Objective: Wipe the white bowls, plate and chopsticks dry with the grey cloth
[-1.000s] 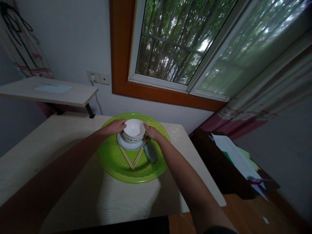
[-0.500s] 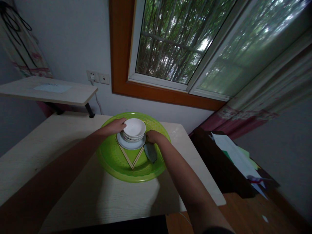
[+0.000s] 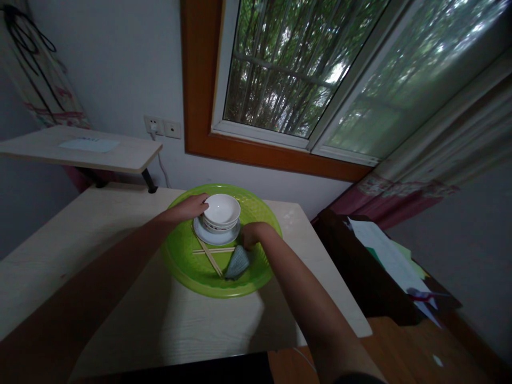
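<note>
Inside a green plastic basin (image 3: 183, 274) stands a stack of white bowls (image 3: 222, 209) on a white plate (image 3: 216, 238). My left hand (image 3: 194, 206) grips the rim of the top bowl from the left, thumb at the edge. To the right of the plate, my right hand (image 3: 253, 234) is closed on a grey-blue cloth (image 3: 238, 262), which hangs down toward the basin floor. Its fingertips are hidden behind the hand. In front of the plate, wooden chopsticks (image 3: 210, 257) lie crossed, some slanting and some level, near the cloth.
The basin rests on a pale wooden table (image 3: 120, 309). A raised shelf (image 3: 132, 154) with a paper on it stands at the left. Behind are a wall socket (image 3: 154, 124) and a window (image 3: 288, 74). Papers (image 3: 384, 250) lie on a dark piece of furniture at the right.
My right hand has shifted slightly down, and the cloth has swung to the left. The right-hand chopsticks have turned from slanting to level, now crossing the others. My left hand stays on the bowl.
</note>
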`<move>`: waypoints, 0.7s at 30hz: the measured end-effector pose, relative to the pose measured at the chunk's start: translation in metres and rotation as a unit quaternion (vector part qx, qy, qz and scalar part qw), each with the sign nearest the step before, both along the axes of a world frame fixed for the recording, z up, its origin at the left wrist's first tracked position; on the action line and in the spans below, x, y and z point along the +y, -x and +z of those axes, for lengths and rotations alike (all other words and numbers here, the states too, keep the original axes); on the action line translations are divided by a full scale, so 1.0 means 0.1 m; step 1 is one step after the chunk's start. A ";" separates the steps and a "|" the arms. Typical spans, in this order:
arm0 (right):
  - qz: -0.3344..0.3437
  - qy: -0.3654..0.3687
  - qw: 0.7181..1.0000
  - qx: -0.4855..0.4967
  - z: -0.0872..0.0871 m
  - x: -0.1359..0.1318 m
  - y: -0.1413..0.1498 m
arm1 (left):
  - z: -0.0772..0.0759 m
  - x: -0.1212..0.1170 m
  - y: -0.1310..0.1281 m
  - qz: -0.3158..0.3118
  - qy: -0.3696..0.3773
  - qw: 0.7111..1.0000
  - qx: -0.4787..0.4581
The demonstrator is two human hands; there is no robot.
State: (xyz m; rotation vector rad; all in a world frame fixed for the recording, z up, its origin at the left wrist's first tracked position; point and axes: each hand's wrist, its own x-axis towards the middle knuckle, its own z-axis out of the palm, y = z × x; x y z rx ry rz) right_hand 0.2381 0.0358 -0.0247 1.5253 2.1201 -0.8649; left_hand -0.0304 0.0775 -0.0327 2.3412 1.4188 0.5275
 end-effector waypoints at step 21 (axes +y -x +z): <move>0.032 0.233 0.948 0.216 0.05 0.06 -0.07 | 0.05 -0.05 -0.04 0.005 0.016 1.000 -0.008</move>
